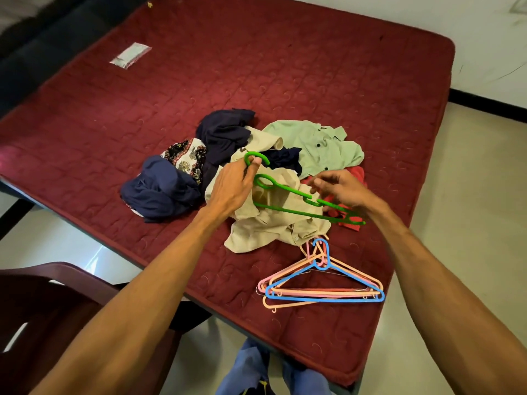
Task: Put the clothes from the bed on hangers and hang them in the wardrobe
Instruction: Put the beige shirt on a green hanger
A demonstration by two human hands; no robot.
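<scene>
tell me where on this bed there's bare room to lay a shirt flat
Bare: the far half of the mattress, between the packet and the far right corner, beyond the pile of clothes. Also the strip left of it. Crowded: the near side, with the stack of hangers, and the left hand and right hand holding the green hanger.

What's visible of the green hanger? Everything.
The green hanger looks like bright plastic: curved hook, round loop at the neck, notched sloping arm, straight lower bar. It carries no garment. It is held tilted above the beige shirt, hook pointing away. The left hand pinches the hook; the right hand grips one arm.
</scene>
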